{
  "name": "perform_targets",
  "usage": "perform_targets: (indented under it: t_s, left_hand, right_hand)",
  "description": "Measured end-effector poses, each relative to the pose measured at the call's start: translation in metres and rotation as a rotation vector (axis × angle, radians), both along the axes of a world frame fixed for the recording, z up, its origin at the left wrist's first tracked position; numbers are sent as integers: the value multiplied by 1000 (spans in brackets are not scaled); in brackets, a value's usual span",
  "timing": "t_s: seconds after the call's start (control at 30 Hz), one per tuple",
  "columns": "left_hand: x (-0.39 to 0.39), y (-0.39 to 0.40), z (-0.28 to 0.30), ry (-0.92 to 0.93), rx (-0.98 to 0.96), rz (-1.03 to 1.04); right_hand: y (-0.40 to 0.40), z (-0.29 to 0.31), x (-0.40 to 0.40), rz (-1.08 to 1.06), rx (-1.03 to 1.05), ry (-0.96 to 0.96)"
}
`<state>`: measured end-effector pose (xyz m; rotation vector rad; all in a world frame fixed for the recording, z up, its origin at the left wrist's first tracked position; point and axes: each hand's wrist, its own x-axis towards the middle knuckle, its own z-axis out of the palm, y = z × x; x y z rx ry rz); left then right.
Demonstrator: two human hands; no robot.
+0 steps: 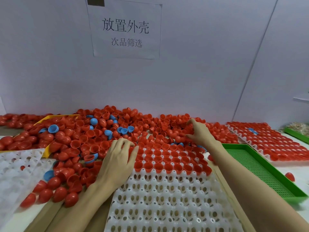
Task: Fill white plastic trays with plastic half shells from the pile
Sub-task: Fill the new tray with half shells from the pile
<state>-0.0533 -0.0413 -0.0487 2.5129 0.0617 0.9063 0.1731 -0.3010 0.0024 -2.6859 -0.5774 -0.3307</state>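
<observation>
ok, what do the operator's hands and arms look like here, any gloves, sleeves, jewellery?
Both are bare. The left hand and right hand wear no gloves, and no rings, watch or wristband show. Both forearms are uncovered right down to the bottom edge of the picture, so no sleeve is in view. No markings or tape show on either.

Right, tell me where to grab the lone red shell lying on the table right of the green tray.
Take the red shell from above, fingers pinching across its rounded sides. It lies apart from the pile, dome up by the look of it, so no rim shows, and the green tray wall stands close on its left.
</observation>
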Motion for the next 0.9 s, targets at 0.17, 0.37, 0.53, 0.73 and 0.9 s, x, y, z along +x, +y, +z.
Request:
perform_targets:
  t_s: [0.17,0.37,0.53,0.73,0.9]
  left_hand:
    - [-3,-3,5,-74,140,24]
    - [-8,-14,25,-195,589,34]
    - [-21,-41,32,-226,413,-196]
    - [-27,-66,29,-108,-117,-413]
    - [-22,-62,31,-3,-548,-458]
  right_hand:
    - [-3,9,-43,155,460,169]
    - [-6,4,-111,421,684,429]
    - [-5,6,-134,548,656,537]
    - [1,2,-139,706,567,653]
    - [-5,-2,-133,659,620,646]
